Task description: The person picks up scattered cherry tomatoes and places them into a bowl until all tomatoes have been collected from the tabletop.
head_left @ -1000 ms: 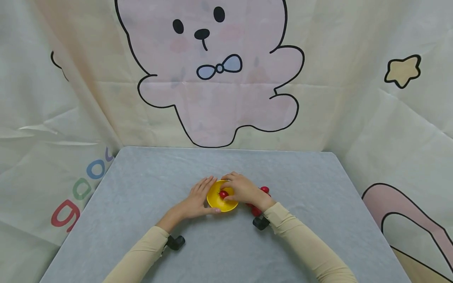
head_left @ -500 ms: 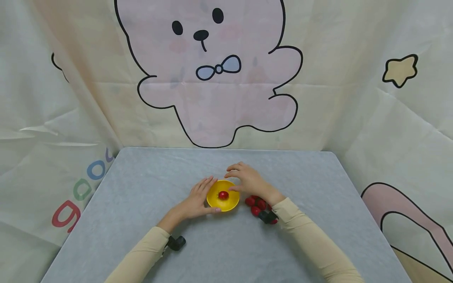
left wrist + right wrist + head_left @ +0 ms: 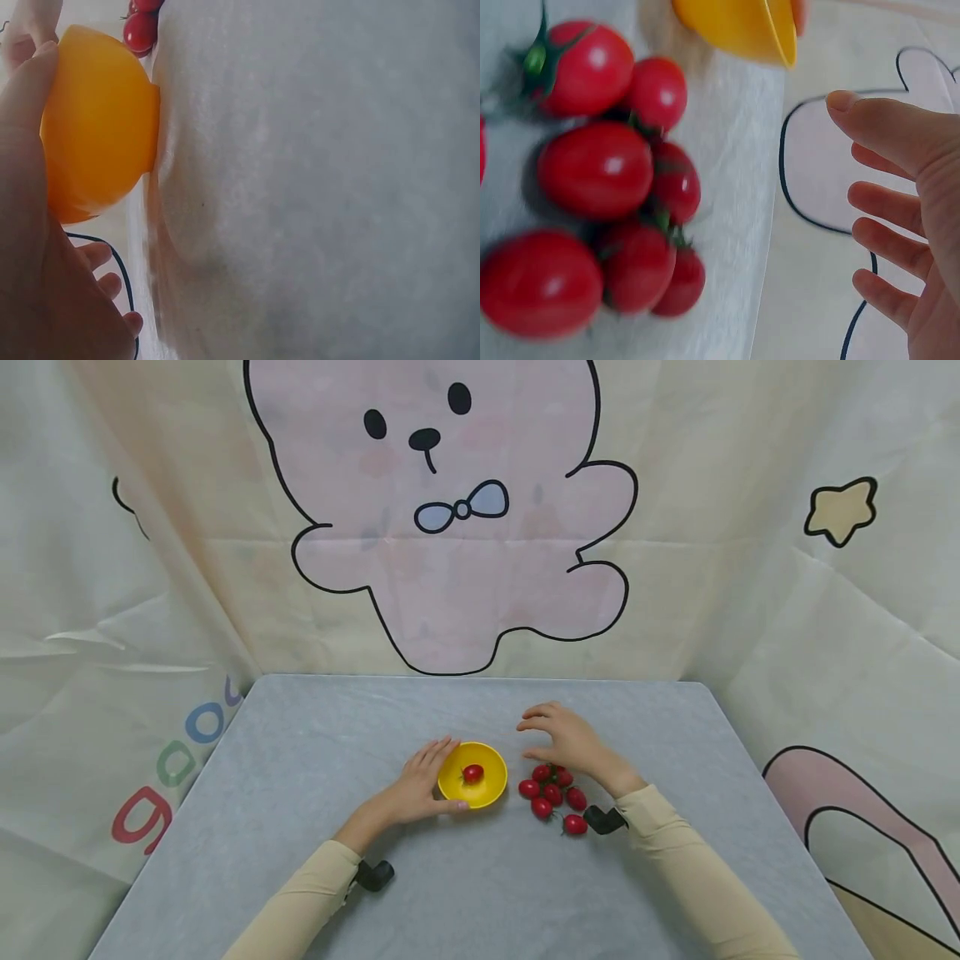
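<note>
A yellow bowl [image 3: 487, 791] stands on the table with one red cherry tomato [image 3: 473, 773] inside. My left hand [image 3: 408, 789] rests against the bowl's left side, its thumb along the near side and its fingers straight along the far side. In the left wrist view, the thumb [image 3: 34, 86] touches the bowl [image 3: 101, 127] near its rim. Right of the bowl lies a cluster of several cherry tomatoes [image 3: 552, 794]. Above their far end hovers my right hand [image 3: 573, 739], fingers loosely spread and holding nothing. The right wrist view shows the tomatoes [image 3: 596, 171] with green stems, apart from that hand.
A grey cloth covers the table [image 3: 360, 710]. One tomato [image 3: 574, 825] lies at the near right of the cluster, close below the right wrist's black camera [image 3: 604, 820]. A printed curtain [image 3: 465, 593] hangs behind the table's far edge.
My right hand has come out of the bowl and moved right to above the tomato cluster, uncovering it. The tomato stays in the bowl. My left hand has kept its place.
</note>
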### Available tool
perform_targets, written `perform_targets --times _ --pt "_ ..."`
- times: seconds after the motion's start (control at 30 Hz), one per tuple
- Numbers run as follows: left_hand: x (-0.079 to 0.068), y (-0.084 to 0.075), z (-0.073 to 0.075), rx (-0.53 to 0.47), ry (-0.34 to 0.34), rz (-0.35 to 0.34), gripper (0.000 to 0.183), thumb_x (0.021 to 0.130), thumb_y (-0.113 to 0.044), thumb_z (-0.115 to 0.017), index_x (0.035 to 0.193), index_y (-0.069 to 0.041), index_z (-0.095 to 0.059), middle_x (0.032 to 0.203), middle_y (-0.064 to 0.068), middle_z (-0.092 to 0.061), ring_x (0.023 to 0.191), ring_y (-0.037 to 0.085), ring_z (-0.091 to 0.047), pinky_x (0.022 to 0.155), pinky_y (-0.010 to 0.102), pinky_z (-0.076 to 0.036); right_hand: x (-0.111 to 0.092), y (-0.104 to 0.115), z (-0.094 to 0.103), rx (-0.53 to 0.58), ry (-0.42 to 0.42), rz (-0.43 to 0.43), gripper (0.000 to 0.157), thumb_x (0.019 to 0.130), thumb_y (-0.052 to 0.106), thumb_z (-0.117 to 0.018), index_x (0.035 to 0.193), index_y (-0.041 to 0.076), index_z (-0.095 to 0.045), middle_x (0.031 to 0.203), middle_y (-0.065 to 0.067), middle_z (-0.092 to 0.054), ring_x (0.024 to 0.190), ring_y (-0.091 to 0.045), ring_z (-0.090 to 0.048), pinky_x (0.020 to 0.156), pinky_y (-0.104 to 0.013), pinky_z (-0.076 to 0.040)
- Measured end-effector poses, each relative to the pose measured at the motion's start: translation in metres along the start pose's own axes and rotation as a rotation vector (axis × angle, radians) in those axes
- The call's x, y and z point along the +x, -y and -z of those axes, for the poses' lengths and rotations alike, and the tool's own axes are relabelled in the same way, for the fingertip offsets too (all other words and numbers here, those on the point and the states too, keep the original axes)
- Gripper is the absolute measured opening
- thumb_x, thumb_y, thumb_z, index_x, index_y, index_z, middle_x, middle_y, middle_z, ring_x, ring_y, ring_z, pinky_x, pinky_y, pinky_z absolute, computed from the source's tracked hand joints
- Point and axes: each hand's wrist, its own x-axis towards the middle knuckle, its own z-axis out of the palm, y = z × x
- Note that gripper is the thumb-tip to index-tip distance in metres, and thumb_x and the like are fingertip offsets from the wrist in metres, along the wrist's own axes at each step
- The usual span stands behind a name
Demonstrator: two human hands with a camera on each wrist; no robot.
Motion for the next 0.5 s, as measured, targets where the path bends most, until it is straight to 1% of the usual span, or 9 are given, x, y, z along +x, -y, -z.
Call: perform_targets --times 0.17,0.33,0.5 --pt "0.000 0.000 0.000 -0.005 0.015 0.007 0.112 0.080 -0.072 -0.063 0.161 -0.023 -0.003 0.169 0.005 -0.006 0.156 0.034 -0.007 0.125 0.060 -0.007 -0.011 -0.015 0.004 -0.007 -0.007 -0.067 0.041 0.082 0.033 -0.080 0.118 0.015 -0.072 0.128 -0.007 -0.066 0.121 -0.029 -0.055 0.105 -0.051 -0.048" --pt "0.001 0.002 0.000 -0.003 0.021 0.007 0.112 0.080 -0.072 -0.063 0.161 -0.022 -0.003 0.169 0.006 -0.007 0.156 0.035 -0.008 0.125 0.060 -0.008 -0.020 -0.027 0.004 -0.012 -0.013 -0.093 0.040 0.083 0.035 -0.080 0.117 0.015 -0.072 0.126 -0.007 -0.066 0.121 -0.029 -0.055 0.103 -0.051 -0.048" --pt "0.002 0.002 0.000 0.000 0.034 0.010 0.111 0.081 -0.072 -0.062 0.161 -0.022 -0.003 0.169 0.006 -0.009 0.156 0.035 -0.008 0.125 0.060 -0.008 -0.028 -0.036 0.002 0.004 -0.028 -0.115 0.041 0.082 0.034 -0.080 0.116 0.013 -0.073 0.124 -0.008 -0.066 0.120 -0.030 -0.056 0.101 -0.052 -0.049"
